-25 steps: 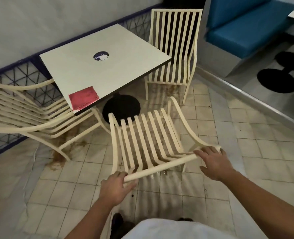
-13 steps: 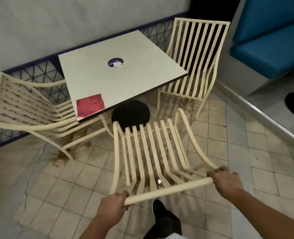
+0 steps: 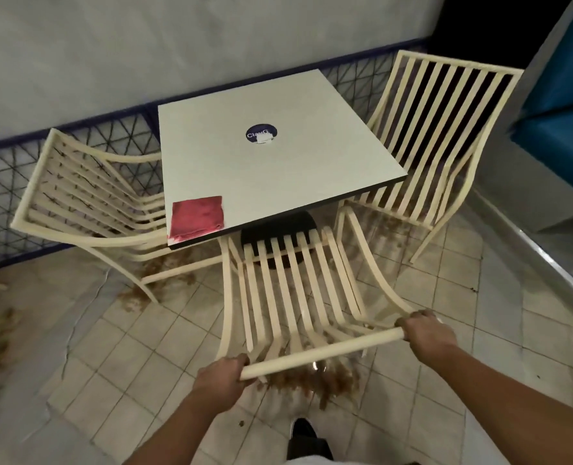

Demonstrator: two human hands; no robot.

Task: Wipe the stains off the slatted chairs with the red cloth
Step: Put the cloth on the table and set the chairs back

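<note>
Both bare forearms reach forward from the lower edge of the view, the left from the lower middle and the right from the lower right corner. The left hand (image 3: pixel 223 375) shows its back, its fingers curled round the left end of the nearest slatted chair's top rail (image 3: pixel 318 352). The right hand (image 3: pixel 427 333) grips the rail's right end, knuckles up and fingers wrapped over its far side. Both wrists run roughly in line with their forearms. The hands are well apart, with the right farther forward than the left.
</note>
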